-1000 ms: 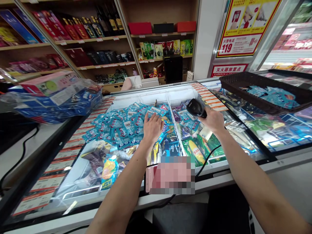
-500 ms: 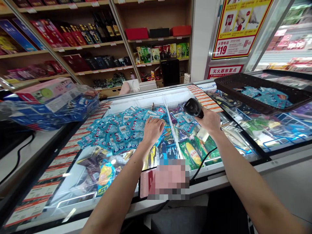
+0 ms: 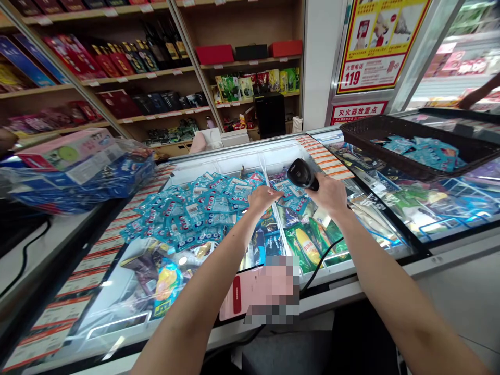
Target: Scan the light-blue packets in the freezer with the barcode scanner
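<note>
My right hand (image 3: pixel 330 195) is wrapped round the handle of a black barcode scanner (image 3: pixel 301 173), its head tilted toward my left. My left hand (image 3: pixel 264 199) is closed in a pinch near the scanner, fingers pointing right; what it holds, if anything, I cannot make out. Beneath and left of it spreads a big heap of small blue packets (image 3: pixel 195 211) on the freezer's glass top (image 3: pixel 128 307). Under the scanner's head lie several more blue packets (image 3: pixel 295 200), apart from the heap.
Right of me, a dark brown basket (image 3: pixel 375 159) holds more blue packets. Plastic-wrapped boxes (image 3: pixel 89 172) stand at the left. A pink phone-like screen (image 3: pixel 234 302), partly blurred out, lies at the front edge near the scanner's black cable (image 3: pixel 322 260). Someone's arm (image 3: pixel 482 92) shows top right.
My left hand has moved right from the heap toward the scanner. The scanner has shifted slightly left. A person's arm has come into view at the top right.
</note>
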The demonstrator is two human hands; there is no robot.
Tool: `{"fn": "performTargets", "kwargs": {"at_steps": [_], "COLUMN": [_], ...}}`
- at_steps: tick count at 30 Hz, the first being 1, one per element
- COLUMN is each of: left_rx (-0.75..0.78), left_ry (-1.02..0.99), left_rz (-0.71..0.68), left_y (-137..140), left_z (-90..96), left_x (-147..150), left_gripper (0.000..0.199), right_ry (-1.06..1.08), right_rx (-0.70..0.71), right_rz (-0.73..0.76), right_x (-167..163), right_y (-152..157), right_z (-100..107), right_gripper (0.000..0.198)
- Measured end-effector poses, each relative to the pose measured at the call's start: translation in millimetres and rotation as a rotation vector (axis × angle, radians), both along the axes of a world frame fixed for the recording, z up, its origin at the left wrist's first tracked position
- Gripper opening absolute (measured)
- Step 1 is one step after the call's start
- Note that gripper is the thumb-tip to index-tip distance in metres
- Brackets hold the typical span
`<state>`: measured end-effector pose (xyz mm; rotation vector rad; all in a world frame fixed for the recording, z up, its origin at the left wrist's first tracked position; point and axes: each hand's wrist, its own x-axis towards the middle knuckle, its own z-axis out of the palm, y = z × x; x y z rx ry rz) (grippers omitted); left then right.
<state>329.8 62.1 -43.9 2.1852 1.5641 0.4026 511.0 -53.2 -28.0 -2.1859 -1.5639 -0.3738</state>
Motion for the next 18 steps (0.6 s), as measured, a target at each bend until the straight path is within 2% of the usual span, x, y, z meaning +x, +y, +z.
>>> {"fn": "performTargets", "kwargs": {"at_steps": [5,12,15,18], "left_rx": [0.006,0.063,0.184,0.311], "left_ry": [-0.17,-0.626,-0.655,-0.543], "left_rz": [0.017,0.054,0.003,-0.043], "left_y": [2.7,6.3,7.4,8.2], "left_z": [-4.8,3.6,-4.9,-18.3], "left_x": [-6.2,-58.0,-78.2,-87.7], "left_gripper": [0.017,0.007,0.011,0.019], "right_ry": [-0.001,-0.04,-0.069,-0.092], "right_rx": [-0.048,-0.059,-0.047,-0.024], "right_rz": [0.001,0.041,0.105,0.186], "right_x": [-2.1,-8.2,-11.0,-13.1], "right_y": [-0.4,-1.5,-1.7,-1.3], "right_z": [1.0,-1.1,-4.7,-9.8], "right_gripper": [0.035,0.036,0.035,0.036]}}
